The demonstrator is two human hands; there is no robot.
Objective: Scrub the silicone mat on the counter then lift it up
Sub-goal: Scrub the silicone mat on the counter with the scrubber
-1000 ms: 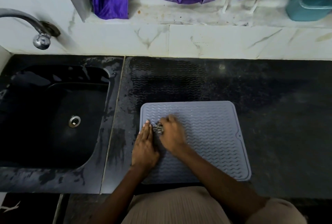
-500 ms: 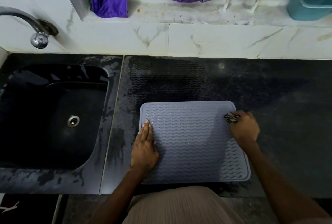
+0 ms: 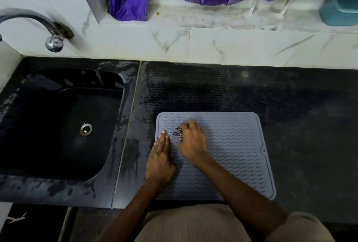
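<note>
A grey silicone mat (image 3: 232,144) with a wavy ribbed surface lies flat on the black counter (image 3: 300,125), near its front edge. My left hand (image 3: 159,156) rests flat on the mat's left edge, fingers together, pressing it down. My right hand (image 3: 191,141) is on the mat's upper left part, closed around a small steel scrubber (image 3: 178,133) that pokes out beside my fingers and touches the mat. The two hands are close, almost side by side.
A black sink (image 3: 58,121) with a round drain lies to the left, under a metal tap (image 3: 52,38). A wet wavy print marks the counter behind the mat. Purple cloth (image 3: 127,3) hangs at the back ledge; a teal container (image 3: 341,11) stands at the far right.
My right hand swept with the scrubber from the mat's left to its right edge and is now back at the upper left. My left hand has stayed put.
</note>
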